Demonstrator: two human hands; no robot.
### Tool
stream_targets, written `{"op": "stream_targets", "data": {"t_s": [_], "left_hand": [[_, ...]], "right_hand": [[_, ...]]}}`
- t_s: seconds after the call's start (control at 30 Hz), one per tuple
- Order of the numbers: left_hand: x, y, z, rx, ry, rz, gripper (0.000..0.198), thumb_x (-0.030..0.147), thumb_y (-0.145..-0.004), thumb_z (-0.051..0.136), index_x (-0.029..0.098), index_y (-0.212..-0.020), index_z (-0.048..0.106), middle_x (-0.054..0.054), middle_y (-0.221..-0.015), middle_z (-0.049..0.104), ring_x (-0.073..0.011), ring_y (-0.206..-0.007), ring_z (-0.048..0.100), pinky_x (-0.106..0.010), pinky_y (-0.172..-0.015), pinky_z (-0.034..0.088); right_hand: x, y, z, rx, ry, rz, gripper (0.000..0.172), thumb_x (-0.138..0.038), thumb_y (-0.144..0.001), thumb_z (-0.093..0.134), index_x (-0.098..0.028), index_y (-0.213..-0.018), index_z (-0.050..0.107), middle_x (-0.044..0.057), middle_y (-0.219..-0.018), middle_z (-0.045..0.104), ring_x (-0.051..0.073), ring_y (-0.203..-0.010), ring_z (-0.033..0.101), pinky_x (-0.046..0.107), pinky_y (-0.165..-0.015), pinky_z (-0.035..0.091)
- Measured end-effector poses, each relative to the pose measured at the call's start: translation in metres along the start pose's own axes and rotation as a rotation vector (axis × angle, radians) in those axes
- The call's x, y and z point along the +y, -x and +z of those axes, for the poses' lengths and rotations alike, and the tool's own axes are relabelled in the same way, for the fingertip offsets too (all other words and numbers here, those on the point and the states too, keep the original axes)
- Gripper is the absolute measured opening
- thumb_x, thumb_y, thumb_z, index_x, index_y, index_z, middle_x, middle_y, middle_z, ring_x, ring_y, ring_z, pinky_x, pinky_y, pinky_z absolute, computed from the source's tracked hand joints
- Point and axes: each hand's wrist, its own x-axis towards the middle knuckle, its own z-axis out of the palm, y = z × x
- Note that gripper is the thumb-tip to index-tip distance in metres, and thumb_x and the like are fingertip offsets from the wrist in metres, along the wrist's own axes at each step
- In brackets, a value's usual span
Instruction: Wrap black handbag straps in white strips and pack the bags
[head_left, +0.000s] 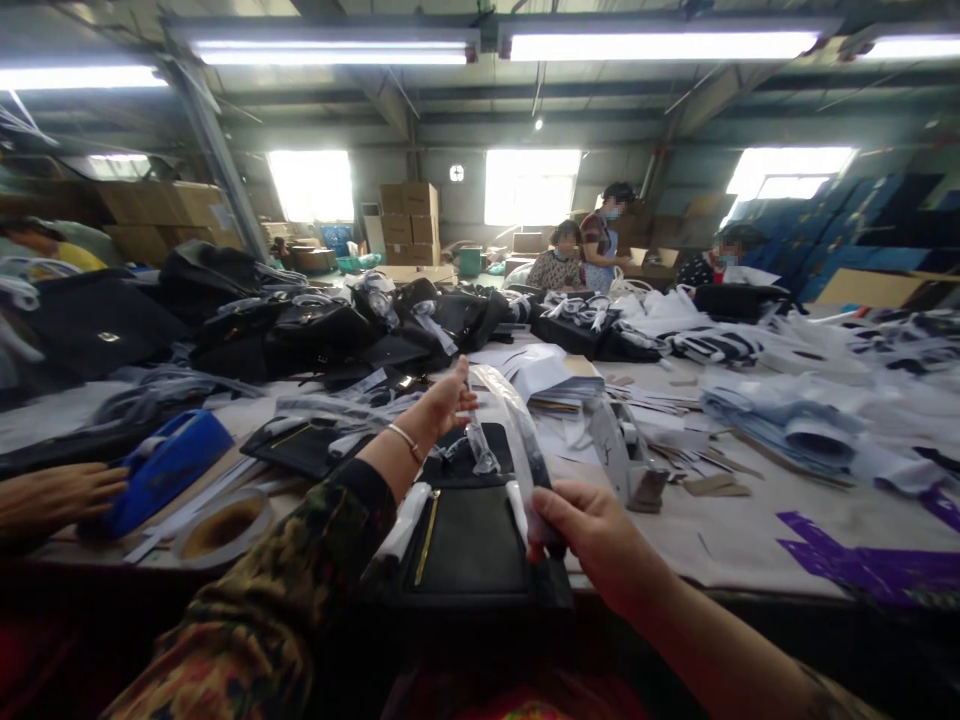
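Observation:
A black bag (480,545) with a gold zipper (427,537) lies in front of me at the table's edge, white wrapping along both its sides. My right hand (581,530) pinches the near end of a plastic-wrapped strap (517,425) at the bag's right side. From there the strap curves up and away, toward my left hand (451,395). That hand is over the far part of the bag with thumb raised and fingers apart, near the strap's far end; whether it touches the strap is unclear.
At left, another person's hand (60,497) touches a blue tape dispenser (169,465), near a tape roll (223,527). A grey dispenser (626,455) and paper stack (566,385) stand right of the bag. Black bags (300,325) pile up behind; purple tape (862,560) lies at right.

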Motion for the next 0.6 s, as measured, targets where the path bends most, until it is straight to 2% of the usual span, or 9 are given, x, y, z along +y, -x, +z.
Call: {"op": "stream_targets", "data": {"t_s": [0.03, 0.1, 0.13, 0.17, 0.3, 0.37, 0.43, 0.5, 0.6], "left_hand": [[-0.008, 0.015, 0.002, -0.078, 0.032, -0.055, 0.07, 0.08, -0.084, 0.047, 0.012, -0.084, 0.065, -0.015, -0.086, 0.069, -0.0239, -0.074, 0.067, -0.036, -0.065, 0.055], [-0.022, 0.046, 0.007, -0.429, 0.257, -0.206, 0.069, 0.08, -0.076, 0.061, 0.012, -0.086, 0.067, -0.012, -0.086, 0.068, -0.0174, -0.069, 0.063, -0.029, -0.064, 0.052], [-0.027, 0.06, 0.009, -0.487, 0.319, -0.208, 0.064, 0.075, -0.072, 0.07, 0.012, -0.084, 0.067, -0.008, -0.079, 0.066, -0.0138, -0.064, 0.06, -0.025, -0.06, 0.049], [-0.029, 0.072, 0.01, -0.499, 0.353, -0.19, 0.059, 0.068, -0.068, 0.078, 0.012, -0.08, 0.065, -0.003, -0.07, 0.061, -0.0102, -0.058, 0.055, -0.021, -0.056, 0.044], [-0.025, 0.098, 0.003, -0.35, 0.483, -0.118, 0.046, 0.041, -0.06, 0.093, 0.014, -0.069, 0.056, 0.008, -0.054, 0.04, -0.0024, -0.044, 0.033, -0.015, -0.042, 0.022], [-0.019, 0.103, -0.006, -0.321, 0.58, -0.12, 0.044, 0.034, -0.06, 0.093, 0.015, -0.07, 0.055, 0.011, -0.053, 0.034, -0.0012, -0.043, 0.026, -0.014, -0.04, 0.016], [-0.017, 0.108, -0.013, -0.316, 0.624, -0.1, 0.039, 0.034, -0.063, 0.092, 0.014, -0.074, 0.059, 0.01, -0.054, 0.034, -0.0007, -0.043, 0.024, -0.013, -0.04, 0.013], [-0.018, 0.114, -0.015, -0.245, 0.601, -0.045, 0.036, 0.037, -0.066, 0.089, 0.012, -0.079, 0.065, 0.006, -0.057, 0.045, -0.001, -0.044, 0.03, -0.013, -0.04, 0.016], [-0.026, 0.126, -0.011, 0.015, 0.492, 0.115, 0.032, 0.041, -0.072, 0.083, 0.013, -0.08, 0.071, -0.003, -0.071, 0.064, -0.0063, -0.055, 0.051, -0.016, -0.047, 0.036]], "right_hand": [[0.002, -0.014, -0.001, 0.037, -0.045, 0.015, 0.05, -0.063, -0.082, 0.064, -0.016, -0.065, 0.064, 0.006, -0.056, 0.066, 0.013, -0.05, 0.054, 0.025, -0.051, 0.038], [0.005, -0.038, 0.001, 0.053, -0.093, 0.034, 0.049, -0.063, -0.077, 0.069, -0.015, -0.066, 0.064, 0.005, -0.056, 0.066, 0.013, -0.047, 0.055, 0.024, -0.047, 0.036], [0.006, -0.047, 0.004, 0.039, -0.097, 0.035, 0.049, -0.063, -0.075, 0.07, -0.015, -0.066, 0.064, 0.005, -0.057, 0.066, 0.013, -0.047, 0.056, 0.024, -0.047, 0.036], [0.008, -0.053, 0.007, 0.015, -0.09, 0.032, 0.049, -0.063, -0.073, 0.072, -0.015, -0.066, 0.065, 0.005, -0.057, 0.066, 0.014, -0.048, 0.058, 0.024, -0.046, 0.036], [0.012, -0.06, 0.021, -0.12, 0.0, 0.027, 0.047, -0.061, -0.075, 0.07, -0.016, -0.065, 0.064, 0.004, -0.058, 0.066, 0.015, -0.05, 0.059, 0.025, -0.048, 0.04], [0.015, -0.059, 0.023, -0.19, 0.07, 0.025, 0.045, -0.058, -0.081, 0.065, -0.017, -0.063, 0.063, 0.003, -0.056, 0.064, 0.015, -0.051, 0.058, 0.026, -0.051, 0.041], [0.018, -0.06, 0.019, -0.226, 0.189, -0.029, 0.042, -0.051, -0.087, 0.059, -0.018, -0.061, 0.063, 0.002, -0.055, 0.062, 0.015, -0.053, 0.057, 0.027, -0.054, 0.042], [0.019, -0.061, 0.011, -0.185, 0.365, -0.159, 0.038, -0.044, -0.09, 0.057, -0.019, -0.062, 0.065, 0.003, -0.06, 0.063, 0.016, -0.058, 0.057, 0.029, -0.06, 0.044], [0.014, -0.056, -0.002, 0.043, 0.536, -0.419, 0.023, -0.04, -0.089, 0.063, -0.022, -0.086, 0.076, 0.007, -0.091, 0.071, 0.022, -0.083, 0.063, 0.033, -0.08, 0.047]]}}
